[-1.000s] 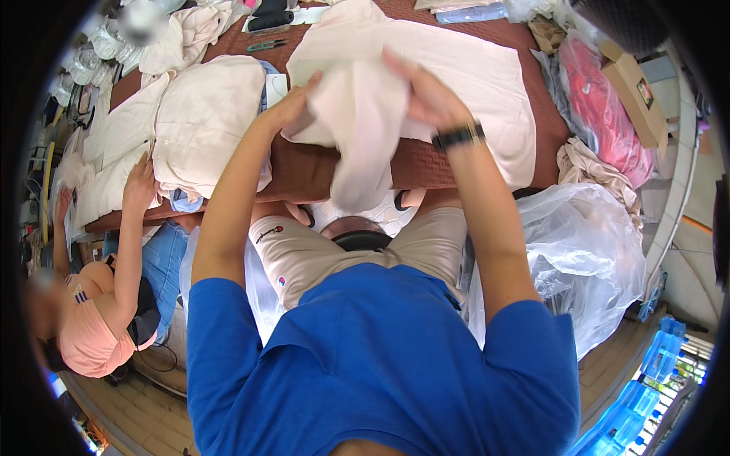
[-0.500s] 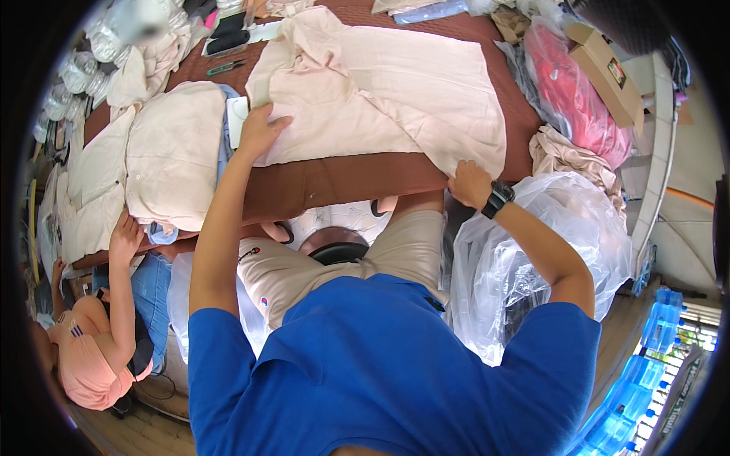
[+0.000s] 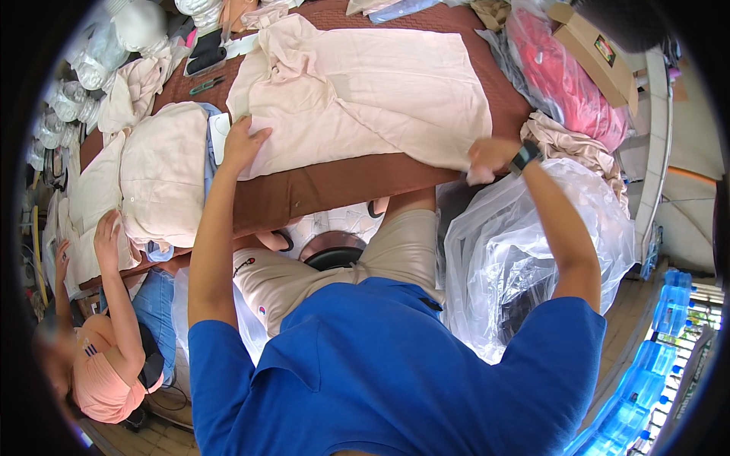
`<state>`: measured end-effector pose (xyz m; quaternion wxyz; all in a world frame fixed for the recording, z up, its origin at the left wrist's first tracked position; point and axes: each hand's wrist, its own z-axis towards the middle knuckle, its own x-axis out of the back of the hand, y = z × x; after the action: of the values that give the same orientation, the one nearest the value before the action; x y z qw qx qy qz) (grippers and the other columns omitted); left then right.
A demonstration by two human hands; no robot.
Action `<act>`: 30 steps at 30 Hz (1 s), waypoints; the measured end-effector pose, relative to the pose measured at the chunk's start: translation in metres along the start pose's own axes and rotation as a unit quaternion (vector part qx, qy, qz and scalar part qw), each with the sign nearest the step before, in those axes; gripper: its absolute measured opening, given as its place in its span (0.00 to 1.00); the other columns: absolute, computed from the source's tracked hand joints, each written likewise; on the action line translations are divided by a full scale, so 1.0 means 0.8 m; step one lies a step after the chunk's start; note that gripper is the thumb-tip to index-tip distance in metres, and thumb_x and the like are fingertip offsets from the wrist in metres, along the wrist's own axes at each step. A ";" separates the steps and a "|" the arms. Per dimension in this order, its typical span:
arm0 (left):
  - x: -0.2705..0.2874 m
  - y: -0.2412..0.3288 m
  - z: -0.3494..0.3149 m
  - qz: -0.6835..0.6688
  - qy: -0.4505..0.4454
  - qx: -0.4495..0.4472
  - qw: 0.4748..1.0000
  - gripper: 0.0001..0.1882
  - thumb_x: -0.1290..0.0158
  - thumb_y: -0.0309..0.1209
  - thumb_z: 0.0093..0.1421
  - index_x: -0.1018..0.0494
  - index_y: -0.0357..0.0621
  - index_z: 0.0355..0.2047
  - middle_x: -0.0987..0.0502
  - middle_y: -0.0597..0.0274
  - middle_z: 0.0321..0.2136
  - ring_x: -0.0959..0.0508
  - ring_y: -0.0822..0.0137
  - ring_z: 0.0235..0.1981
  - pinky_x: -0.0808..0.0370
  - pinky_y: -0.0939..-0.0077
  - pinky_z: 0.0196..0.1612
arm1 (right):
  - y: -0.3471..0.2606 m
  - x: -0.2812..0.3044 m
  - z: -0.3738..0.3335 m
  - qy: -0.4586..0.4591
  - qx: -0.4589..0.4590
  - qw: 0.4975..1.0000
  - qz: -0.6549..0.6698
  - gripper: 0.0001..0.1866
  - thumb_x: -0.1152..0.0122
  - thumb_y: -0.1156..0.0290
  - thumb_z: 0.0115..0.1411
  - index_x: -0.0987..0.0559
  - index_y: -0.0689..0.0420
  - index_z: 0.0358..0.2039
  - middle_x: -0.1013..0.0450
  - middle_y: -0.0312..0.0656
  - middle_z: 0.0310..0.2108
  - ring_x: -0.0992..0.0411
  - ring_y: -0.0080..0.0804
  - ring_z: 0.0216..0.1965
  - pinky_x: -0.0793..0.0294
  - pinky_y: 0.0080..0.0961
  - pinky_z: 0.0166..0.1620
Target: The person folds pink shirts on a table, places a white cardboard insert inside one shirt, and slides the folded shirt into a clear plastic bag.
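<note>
A pale pink cloth garment [image 3: 411, 83] lies spread on the brown-covered table in front of me, with a bunched, twisted part near its upper left. My left hand [image 3: 245, 144] rests at its near left edge, thumb spread away from the fingers. At the near right corner my right hand [image 3: 493, 156], with a watch on the wrist, is closed on the garment's edge and slightly smeared by motion. A bit of pale fabric shows below its fingers. Beside my left hand, a white card-like piece [image 3: 219, 137] sticks out by a stack of folded pale shirts [image 3: 163, 167].
Green thread snips [image 3: 207, 85] and dark thread spools [image 3: 205, 61] lie at the back left. A person in a pink top [image 3: 110, 380] works at the left. Clear plastic bags [image 3: 525, 243] fill the space at my right. Beyond stand a red bagged bundle [image 3: 563, 83] and a cardboard box [image 3: 597, 57].
My right hand has moved outward to the right along the garment's near corner. The left hand keeps its place on the cloth. The co-worker's near hand has loosened and shifted on the pale fabric.
</note>
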<state>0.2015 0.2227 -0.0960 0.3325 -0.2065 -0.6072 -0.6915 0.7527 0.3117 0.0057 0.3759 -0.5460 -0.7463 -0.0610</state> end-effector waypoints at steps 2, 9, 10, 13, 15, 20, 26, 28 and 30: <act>-0.002 -0.005 0.005 -0.007 -0.007 -0.002 1.000 0.24 0.38 0.39 0.55 0.27 0.29 0.41 0.24 0.46 0.40 0.23 0.50 0.43 0.28 0.63 0.46 | 0.036 0.058 -0.014 0.068 -0.030 0.976 0.203 0.15 0.30 0.58 0.46 0.22 0.55 0.28 0.25 0.35 0.27 0.26 0.30 0.30 0.26 0.31 0.36; -0.001 -0.002 0.009 -0.016 -0.039 0.047 0.998 0.29 0.38 0.42 0.54 0.27 0.27 0.46 0.23 0.43 0.44 0.23 0.50 0.46 0.28 0.64 0.50 | 0.109 0.045 0.007 0.206 -0.130 0.777 0.581 0.29 0.35 0.42 0.54 0.26 0.52 0.47 0.24 0.38 0.42 0.30 0.25 0.41 0.33 0.26 0.46; -0.009 -0.003 0.018 -0.007 -0.035 0.030 0.999 0.29 0.39 0.42 0.54 0.27 0.27 0.46 0.23 0.43 0.44 0.23 0.50 0.46 0.28 0.64 0.50 | 0.133 0.029 0.013 0.222 -0.126 0.813 0.523 0.25 0.34 0.47 0.55 0.25 0.53 0.44 0.24 0.36 0.39 0.29 0.22 0.38 0.32 0.23 0.43; -0.002 -0.019 0.010 0.020 -0.016 0.023 0.999 0.29 0.39 0.42 0.54 0.27 0.27 0.46 0.23 0.43 0.43 0.23 0.49 0.46 0.28 0.63 0.50 | 0.126 0.028 0.035 0.219 -0.177 0.892 0.354 0.18 0.32 0.60 0.56 0.21 0.57 0.43 0.24 0.34 0.31 0.30 0.18 0.30 0.32 0.19 0.33; -0.002 -0.012 0.010 0.003 -0.022 0.024 0.999 0.29 0.39 0.42 0.55 0.27 0.27 0.46 0.23 0.43 0.43 0.23 0.49 0.46 0.28 0.63 0.50 | 0.142 0.022 0.035 0.236 -0.193 0.894 0.329 0.17 0.32 0.63 0.57 0.21 0.59 0.43 0.24 0.34 0.28 0.30 0.17 0.27 0.33 0.18 0.29; -0.001 0.008 0.010 -0.035 -0.048 0.039 0.997 0.27 0.39 0.41 0.55 0.27 0.28 0.45 0.23 0.43 0.42 0.23 0.49 0.45 0.28 0.63 0.49 | 0.170 0.018 0.041 0.380 -0.086 0.752 0.531 0.14 0.36 0.62 0.61 0.20 0.58 0.42 0.24 0.35 0.31 0.28 0.20 0.28 0.30 0.18 0.29; 0.006 0.005 0.006 0.000 -0.029 0.012 1.000 0.25 0.38 0.39 0.55 0.26 0.29 0.44 0.23 0.44 0.40 0.23 0.49 0.45 0.28 0.64 0.49 | 0.164 0.002 0.035 0.343 -0.130 0.847 0.385 0.22 0.40 0.53 0.62 0.20 0.63 0.40 0.22 0.46 0.35 0.24 0.36 0.34 0.25 0.34 0.39; 0.005 0.008 0.004 0.011 -0.030 0.009 0.999 0.26 0.38 0.39 0.55 0.27 0.28 0.45 0.24 0.45 0.42 0.24 0.49 0.46 0.29 0.64 0.50 | 0.169 -0.001 0.037 0.403 -0.193 0.876 0.178 0.21 0.40 0.53 0.62 0.20 0.61 0.37 0.22 0.53 0.37 0.23 0.47 0.36 0.26 0.42 0.42; -0.001 0.012 0.008 0.020 -0.026 0.001 0.999 0.27 0.38 0.38 0.55 0.29 0.27 0.47 0.26 0.45 0.45 0.25 0.49 0.48 0.29 0.64 0.51 | 0.181 -0.011 0.036 0.436 -0.211 0.873 0.047 0.19 0.42 0.53 0.62 0.23 0.58 0.39 0.24 0.61 0.39 0.25 0.62 0.40 0.28 0.51 0.45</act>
<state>0.2078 0.2286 -0.0888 0.3306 -0.2359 -0.6123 -0.6783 0.8640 0.3771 -0.0667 0.5411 -0.5647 -0.4495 -0.4316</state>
